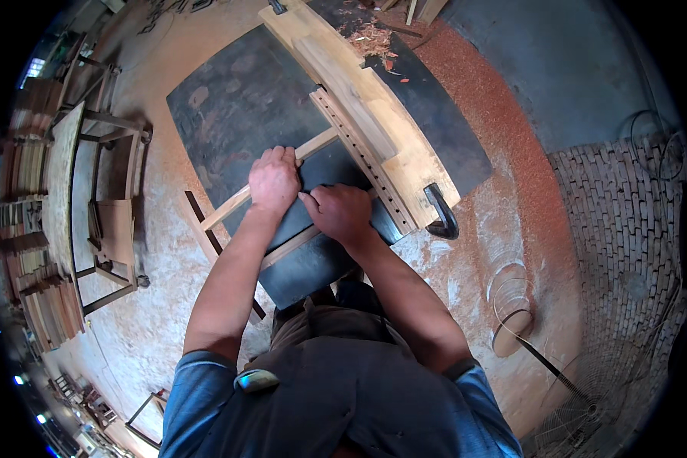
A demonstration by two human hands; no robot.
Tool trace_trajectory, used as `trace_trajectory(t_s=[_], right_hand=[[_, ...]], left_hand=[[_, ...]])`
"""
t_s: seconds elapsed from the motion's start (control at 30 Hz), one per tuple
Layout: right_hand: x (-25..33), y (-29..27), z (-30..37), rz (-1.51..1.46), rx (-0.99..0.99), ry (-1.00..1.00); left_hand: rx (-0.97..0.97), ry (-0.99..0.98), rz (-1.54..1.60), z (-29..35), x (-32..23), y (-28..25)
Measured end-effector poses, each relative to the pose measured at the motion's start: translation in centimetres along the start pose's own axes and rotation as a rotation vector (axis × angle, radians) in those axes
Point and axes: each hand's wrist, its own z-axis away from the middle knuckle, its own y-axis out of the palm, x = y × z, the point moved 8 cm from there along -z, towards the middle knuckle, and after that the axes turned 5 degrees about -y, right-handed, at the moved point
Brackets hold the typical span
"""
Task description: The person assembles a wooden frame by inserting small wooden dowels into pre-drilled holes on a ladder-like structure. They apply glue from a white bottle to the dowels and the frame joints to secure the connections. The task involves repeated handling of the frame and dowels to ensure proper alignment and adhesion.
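Left hand (273, 180) curled over the upper wooden strip (317, 145), which runs diagonally away up-right toward the drilled rail (362, 156); right hand (342, 214) beside it, fingers folded, pressing the dark panel (313, 263).

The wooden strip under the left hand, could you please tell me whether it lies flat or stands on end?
Flat: the wooden strip lies along the dark machine table, with the left hand pressing on it.

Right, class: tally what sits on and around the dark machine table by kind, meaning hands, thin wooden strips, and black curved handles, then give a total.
Hands: 2, the left hand and the right hand, both pressing on the dark table
Thin wooden strips: 2, the upper strip and the lower strip
Black curved handles: 1, the handle
Total: 5
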Motion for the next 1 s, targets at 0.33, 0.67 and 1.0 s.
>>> trace_trajectory(t_s=[0.33, 0.67, 1.0], right_hand=[[-0.1, 1.4, -2.1, -0.023, -0.001, -0.020], [-0.5, 3.9, -5.2, -0.039, 0.086, 0.036], [-0.5, 5.5, -7.9, -0.022, 0.104, 0.031]], left_hand=[[0.021, -0.010, -0.053, -2.2, 1.6, 0.3], [0.087, -0.033, -0.090, -5.0, 4.1, 1.1], [0.099, -0.040, -0.135, -7.5, 6.3, 1.5]])
